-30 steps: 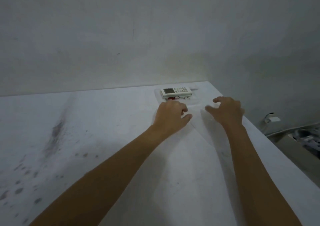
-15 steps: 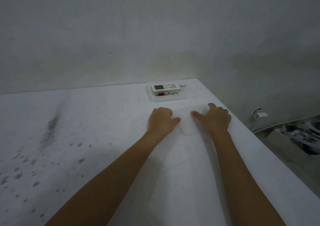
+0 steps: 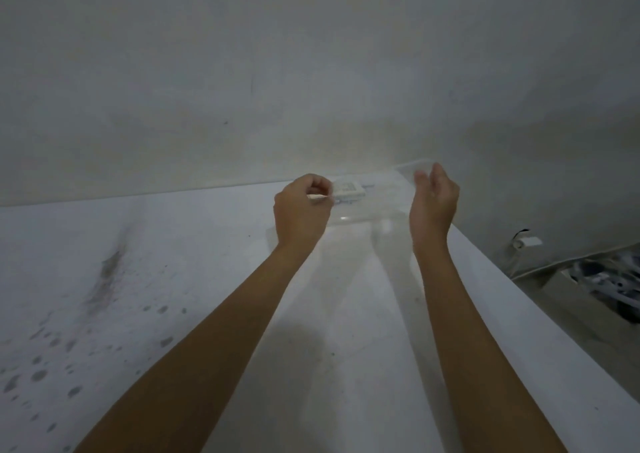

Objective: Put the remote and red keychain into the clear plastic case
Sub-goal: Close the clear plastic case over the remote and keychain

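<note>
A clear plastic lid (image 3: 375, 210) hangs tilted above the white table, held between my two hands. My left hand (image 3: 300, 211) pinches its left edge with curled fingers. My right hand (image 3: 433, 203) grips its right edge, palm turned inward. Through the lid I see the white remote (image 3: 348, 189) lying at the table's far edge, beside my left hand's knuckles. A small dark shape just below the remote is blurred, and I cannot make out the red keychain. The case's bottom half is hard to tell apart behind the lid.
The white table (image 3: 207, 279) has dark stains (image 3: 104, 276) on its left side. Its right edge runs diagonally past my right arm. Beyond that edge, a white plug (image 3: 527, 242) sits by the wall and clutter (image 3: 609, 279) lies on the floor.
Both hands were pressing flat on the clear lid on the table. They have now risen and spread apart, lifting the lid up in front of the remote.
</note>
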